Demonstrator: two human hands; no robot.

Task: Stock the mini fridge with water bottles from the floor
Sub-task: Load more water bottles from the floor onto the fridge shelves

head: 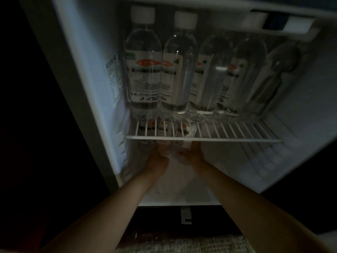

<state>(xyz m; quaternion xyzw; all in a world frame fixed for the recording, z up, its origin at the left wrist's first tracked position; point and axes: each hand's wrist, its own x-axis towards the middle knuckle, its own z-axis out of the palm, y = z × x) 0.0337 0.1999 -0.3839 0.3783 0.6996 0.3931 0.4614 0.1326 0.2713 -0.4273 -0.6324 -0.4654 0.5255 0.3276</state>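
Now stocking under the wire shelf [237, 138].
Left hand [157, 159], right hand [192, 154] flank a bottle [174, 152]; I cannot tell the fingers' state; next: seat it upright.

Textured rug [182, 243] — white bracket [185, 215] nearby

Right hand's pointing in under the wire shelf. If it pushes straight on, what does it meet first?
The right hand would first meet the lower bottles seen through the wire shelf; it may already touch them. Depth is unclear here.
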